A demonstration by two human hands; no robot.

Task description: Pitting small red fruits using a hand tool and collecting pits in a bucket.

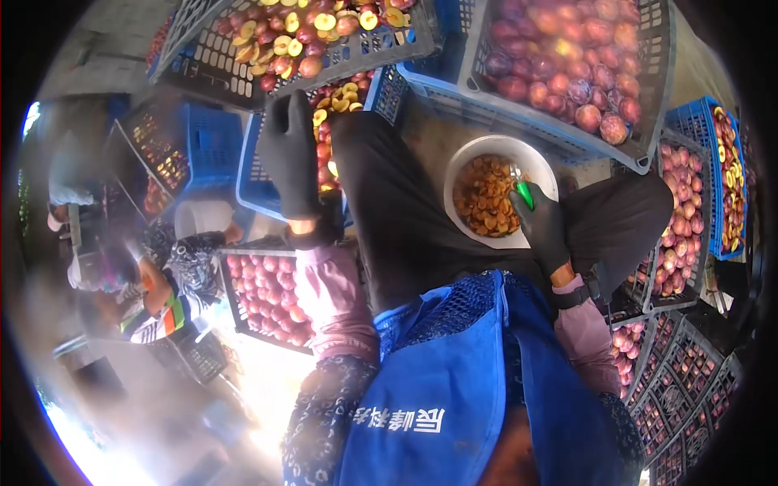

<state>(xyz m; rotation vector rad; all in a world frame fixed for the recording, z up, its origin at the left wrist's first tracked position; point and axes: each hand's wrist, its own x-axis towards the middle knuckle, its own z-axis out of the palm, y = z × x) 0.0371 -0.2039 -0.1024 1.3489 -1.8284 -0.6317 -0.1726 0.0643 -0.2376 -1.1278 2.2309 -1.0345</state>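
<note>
Gripping a green-handled tool (525, 195), the right hand (547, 232), in a dark glove, sits at the right side of a white bucket (459, 155), fingers curled round the handle while the tool's metal end points over the bucket. Inside the bucket lies a heap of small brown pieces (480, 194), and it stands between the person's bent legs in dark trousers (381, 194). Farther left, the left hand (289, 150), also in a dark glove, reaches toward the near edge of a black crate (212, 78) loaded with halved, yellow-fleshed plums (324, 23); I cannot tell whether it touches the crate or holds anything, nor how wide its fingers stand. Just below that crate, a blue crate (253, 166) holds more halved fruit. At the far right, a grey crate (559, 146) is filled with whole, dark red plums (559, 69). Nearer on the left, another crate (230, 300) of whole plums stands beside the left forearm. Well apart on the left, a co-worker (154, 279) appears blurred. A blue apron (438, 368) covers the wearer's front.
</note>
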